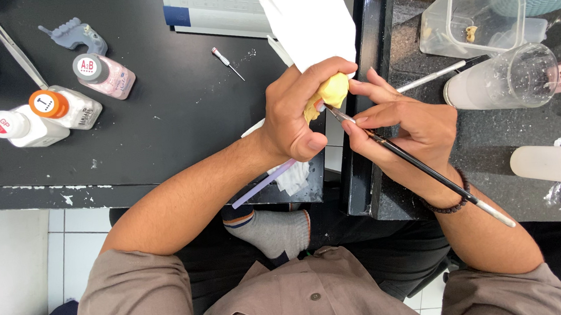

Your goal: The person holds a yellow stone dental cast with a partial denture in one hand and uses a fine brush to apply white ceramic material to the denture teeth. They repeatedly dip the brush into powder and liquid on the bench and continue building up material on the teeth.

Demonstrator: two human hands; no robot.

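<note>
The person sits over the black desk [177, 112] with both hands raised just above its near edge. The left hand [294, 113] is curled tight around a small yellow lump [333, 90], pale and waxy, bumpy in outline, with only its upper end showing past the thumb and forefinger. The right hand [411, 124] pinches a thin black-handled brush [421, 166] like a pen, its tip meeting the lump's lower side, its light-coloured tail end slanting back past the wrist, which wears a dark bead bracelet [454, 200].

A white sheet of paper [309, 15] stands up right behind the hands. A lilac stick [262, 184] pokes out beneath the left wrist, over a white tissue at the desk's edge.

To the left the desk has open surface between the hands and three small bottles [62, 101], which lie well apart from the work; a small pin-like tool [226, 62] lies in between. To the right, room is tighter: a clear cup [521, 75] on its side, a clear plastic box [476, 15] and a white bottle [554, 164] crowd the speckled surface near the right forearm. The desk's near edge runs just under both wrists, with tiled floor below.
</note>
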